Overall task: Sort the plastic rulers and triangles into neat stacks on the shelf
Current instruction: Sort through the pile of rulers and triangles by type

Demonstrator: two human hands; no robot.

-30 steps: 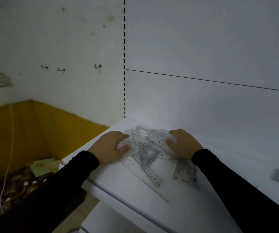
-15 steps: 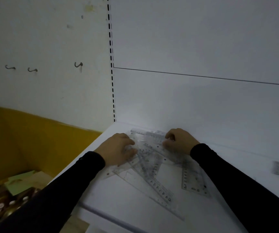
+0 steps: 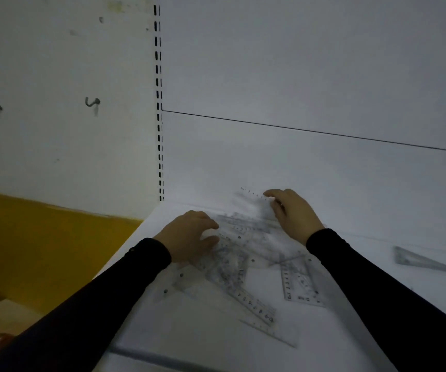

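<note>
Left hand [image 3: 189, 234], palm down, rests on the left edge of a loose pile of clear plastic rulers and triangles [image 3: 243, 253]; fingers lightly curled, tips pressing the plastic, no grip visible. Right hand [image 3: 294, 216] sits at the far right of the pile, raised slightly off the shelf, fingers bent and pinching the end of a clear ruler [image 3: 254, 197] that is lifted and blurred against the back panel; printed numerals show along its edge. Both sleeves are black.

The pile lies between the two hands and spreads toward the viewer. One long ruler [image 3: 251, 302] runs diagonally from under the left hand toward the near right, numbers readable. A clear set square [image 3: 299, 285] lies just below the right wrist, beside the pile, overlapping it at its upper corner. A separate triangle [image 3: 420, 260] lies well apart on the right, beyond the right forearm, flat on the surface.

All rest on a white shelf [image 3: 216, 345], its front lip near the bottom. Behind: white back panel [image 3: 310, 76] with one horizontal seam, a slotted upright [image 3: 158, 103] at its left edge. Left of that, a white wall with two dark hooks [image 3: 92, 102] above a yellow lower band [image 3: 41, 242].
</note>
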